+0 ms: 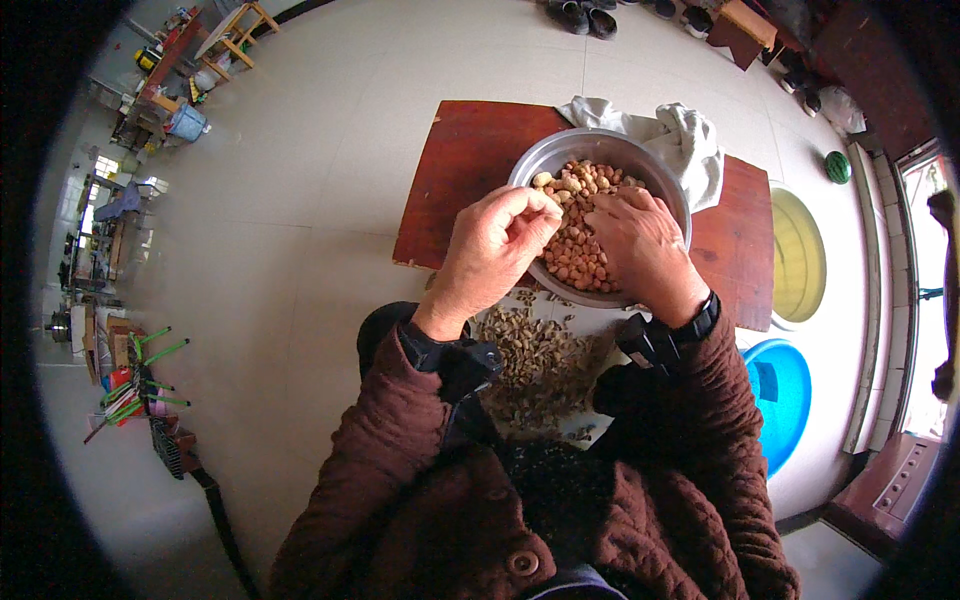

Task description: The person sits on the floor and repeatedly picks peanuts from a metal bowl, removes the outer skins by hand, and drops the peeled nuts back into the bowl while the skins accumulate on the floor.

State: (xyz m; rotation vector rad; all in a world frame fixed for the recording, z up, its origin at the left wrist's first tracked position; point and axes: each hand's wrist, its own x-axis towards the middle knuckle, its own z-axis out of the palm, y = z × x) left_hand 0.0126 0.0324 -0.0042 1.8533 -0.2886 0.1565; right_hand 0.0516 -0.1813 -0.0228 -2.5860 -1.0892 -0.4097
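A metal basin (532, 161) on a low red-brown wooden table (472, 157) holds shelled reddish peanut kernels (576, 259). Several peanuts still in their pale shells (571, 182) lie among them, towards the far side. Above the basin's left rim is my left hand (499, 244), thumb and forefinger pinched together; whether something small sits between the tips is unclear. My right hand (641, 240) reaches over the right rim, its fingers down among the kernels. Those fingertips are partly hidden, so their grip cannot be made out. Empty peanut shells (536, 352) cover the floor between my knees.
A pale cloth (690, 146) drapes over the table behind the basin. To the right stand a yellowish round tub (799, 255) and a blue basin (787, 405). A small green striped ball-like object (838, 167) lies beyond; shoes (581, 16) are on the far floor.
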